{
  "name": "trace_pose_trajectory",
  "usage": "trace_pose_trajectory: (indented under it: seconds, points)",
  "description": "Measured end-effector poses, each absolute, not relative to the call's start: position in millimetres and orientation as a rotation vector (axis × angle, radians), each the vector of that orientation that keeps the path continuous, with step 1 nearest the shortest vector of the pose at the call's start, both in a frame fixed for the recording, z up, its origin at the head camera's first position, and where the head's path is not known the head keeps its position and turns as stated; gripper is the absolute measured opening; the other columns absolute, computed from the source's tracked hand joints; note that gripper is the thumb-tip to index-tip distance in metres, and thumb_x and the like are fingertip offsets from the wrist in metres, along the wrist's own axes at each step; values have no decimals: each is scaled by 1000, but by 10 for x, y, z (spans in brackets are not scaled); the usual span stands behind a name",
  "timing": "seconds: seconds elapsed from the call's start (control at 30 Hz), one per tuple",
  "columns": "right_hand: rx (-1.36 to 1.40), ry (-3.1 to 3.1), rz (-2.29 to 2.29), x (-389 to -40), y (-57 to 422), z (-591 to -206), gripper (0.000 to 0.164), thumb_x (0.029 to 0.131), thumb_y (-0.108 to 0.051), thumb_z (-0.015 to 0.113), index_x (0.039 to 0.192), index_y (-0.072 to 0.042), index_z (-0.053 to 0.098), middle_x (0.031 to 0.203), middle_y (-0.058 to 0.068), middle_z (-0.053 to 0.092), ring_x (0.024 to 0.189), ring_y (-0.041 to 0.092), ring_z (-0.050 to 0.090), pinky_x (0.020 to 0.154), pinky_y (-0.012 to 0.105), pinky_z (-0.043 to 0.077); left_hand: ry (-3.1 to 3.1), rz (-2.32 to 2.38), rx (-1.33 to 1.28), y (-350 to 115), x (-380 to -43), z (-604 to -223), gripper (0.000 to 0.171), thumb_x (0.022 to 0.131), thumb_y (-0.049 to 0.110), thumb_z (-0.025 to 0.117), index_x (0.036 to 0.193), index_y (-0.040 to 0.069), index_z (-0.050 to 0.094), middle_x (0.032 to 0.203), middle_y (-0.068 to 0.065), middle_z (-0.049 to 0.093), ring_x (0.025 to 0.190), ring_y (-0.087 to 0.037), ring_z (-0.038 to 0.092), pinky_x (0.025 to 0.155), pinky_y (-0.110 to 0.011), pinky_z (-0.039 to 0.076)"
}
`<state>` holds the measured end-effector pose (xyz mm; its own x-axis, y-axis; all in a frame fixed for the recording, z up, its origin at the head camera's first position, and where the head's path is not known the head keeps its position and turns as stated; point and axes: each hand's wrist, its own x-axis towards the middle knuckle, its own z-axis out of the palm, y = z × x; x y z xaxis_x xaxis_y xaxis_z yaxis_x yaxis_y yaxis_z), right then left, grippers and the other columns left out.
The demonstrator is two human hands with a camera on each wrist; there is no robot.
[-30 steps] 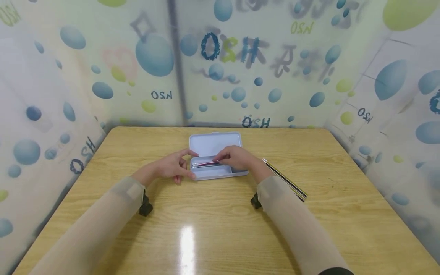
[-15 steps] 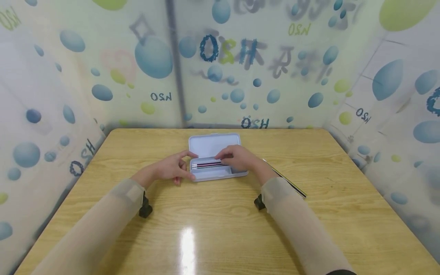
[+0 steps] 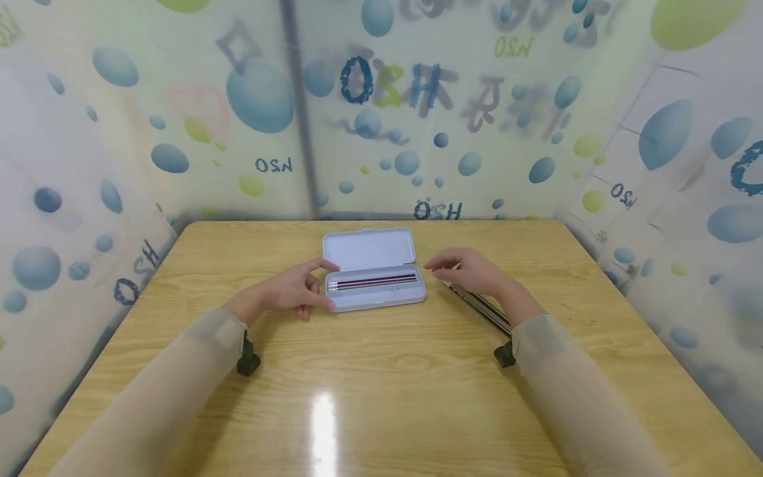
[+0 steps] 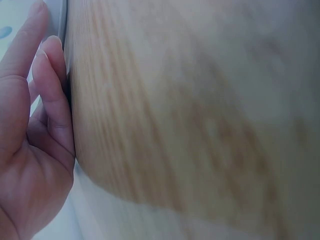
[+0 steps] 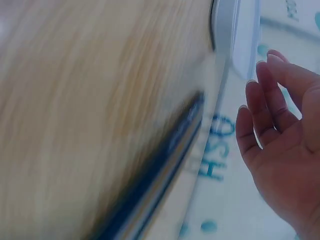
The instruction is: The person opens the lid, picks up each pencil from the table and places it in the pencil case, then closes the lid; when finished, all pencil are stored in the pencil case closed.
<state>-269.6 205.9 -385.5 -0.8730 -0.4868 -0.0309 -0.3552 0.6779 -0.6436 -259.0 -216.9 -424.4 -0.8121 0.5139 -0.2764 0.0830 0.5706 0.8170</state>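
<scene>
A pale lilac pencil case (image 3: 381, 306) lies on the table with its lid (image 3: 368, 248) folded back. Several pencils (image 3: 377, 281), one dark red, lie side by side in its rear compartment. My left hand (image 3: 295, 289) holds the case's left end, thumb at the front corner and forefinger at the rear. Right of the case, my right hand (image 3: 471, 270) hovers over striped dark pencils (image 3: 481, 307), fingers loosely bent and holding nothing. Blurred dark pencils (image 5: 160, 175) slant past the right hand (image 5: 285, 130) in the right wrist view, apart from its fingers.
The wooden table (image 3: 381, 391) has a glossy light reflection near its front. Patterned fabric walls (image 3: 477, 106) with blue and green spots stand behind it and at both sides.
My right hand has left the pencils inside the case and moved right, over the striped pencils on the table. The left hand has stayed at the case's left end.
</scene>
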Motion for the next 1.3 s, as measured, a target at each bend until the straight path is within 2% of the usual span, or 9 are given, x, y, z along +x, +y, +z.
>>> trace_pose_trajectory:
  seconds: [0.17,0.37,0.57,0.77,0.9,1.13,1.3]
  points:
    - [-597,2727,-988,-2672,2483,-3886,31,112,-24,67,137,-10,76,134,12,76,121,31,67,106,50,55,2317,1155,482,-2182,-2586,-4257,91,94,32,91,166,21,36,77,-4,56,54,-17,60,57,-29,59]
    - [-518,2680,-956,-2646,2846,-3937,34,111,-25,67,140,-9,74,140,15,74,132,35,67,111,53,54,2310,1152,476,-2199,-2570,-4263,93,93,33,91,166,21,35,77,-4,56,55,-18,61,57,-30,59]
    - [-492,2607,-910,-2631,3053,-3982,36,110,-27,68,143,-11,72,146,14,71,137,35,64,114,51,53,2330,1133,480,-2203,-2589,-4249,92,93,35,91,166,23,36,78,-5,58,56,-18,61,58,-29,58]
    - [-454,2480,-945,-2622,3176,-4046,46,109,-32,70,151,-13,66,157,14,63,150,39,55,124,59,45,2334,1126,481,-2188,-2611,-4252,92,92,35,92,165,24,37,78,-5,58,56,-17,61,58,-29,59]
    - [-445,2433,-971,-2641,3223,-4070,50,109,-29,70,155,-11,62,160,16,60,153,41,50,127,63,40,2333,1131,487,-2166,-2610,-4238,93,92,34,92,166,23,36,78,-4,58,56,-17,60,58,-29,58]
    - [-439,2419,-983,-2682,3201,-4046,53,108,-30,71,156,-11,60,159,16,61,152,39,50,128,61,39,2345,1129,480,-2174,-2610,-4227,92,92,36,92,166,25,36,78,-5,58,55,-18,61,58,-30,59]
    - [-445,2413,-974,-2678,3199,-4059,54,107,-29,74,156,-10,60,140,12,70,134,27,60,118,46,45,2346,1113,467,-2159,-2601,-4236,94,91,38,92,165,27,36,78,-5,58,56,-19,63,59,-30,59]
